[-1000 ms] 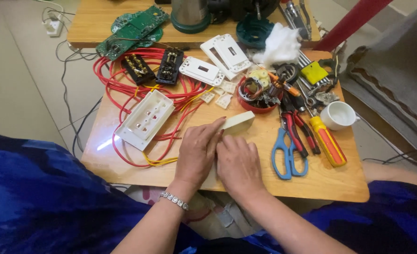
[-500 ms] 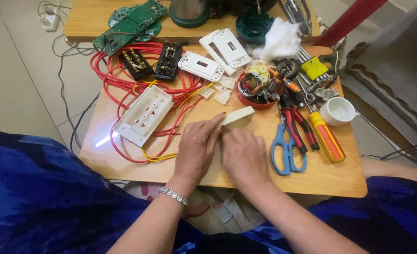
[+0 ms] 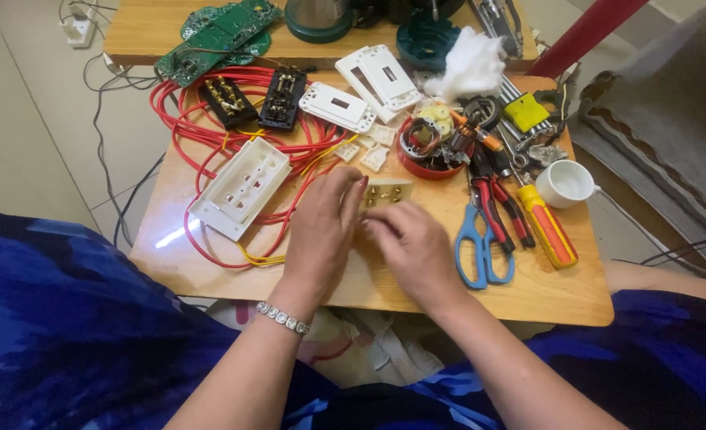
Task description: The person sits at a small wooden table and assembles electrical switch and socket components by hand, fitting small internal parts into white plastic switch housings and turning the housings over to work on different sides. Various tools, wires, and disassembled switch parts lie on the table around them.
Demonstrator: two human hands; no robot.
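Observation:
Both my hands rest on a small cream switch block [image 3: 386, 193] with brass terminals, lying on the wooden table [image 3: 528, 291]. My left hand [image 3: 323, 231] covers its left side, fingertips on its top edge. My right hand [image 3: 413, 248] lies over its near side, fingers curled onto it. Most of the block is hidden under the hands. A white socket housing [image 3: 241, 187] sits left of my left hand among red wires [image 3: 202, 131].
Blue-handled scissors [image 3: 482, 247], red pliers [image 3: 496, 199] and a yellow-orange screwdriver [image 3: 546, 227] lie to the right. A white cup [image 3: 566, 183], red bowl of parts [image 3: 429, 147], white faceplates [image 3: 377, 76], black terminal blocks [image 3: 253, 99] and green circuit boards [image 3: 214, 40] stand farther back.
The cream block has been turned so its brass terminals face up. My hands have shifted around it and stay on it.

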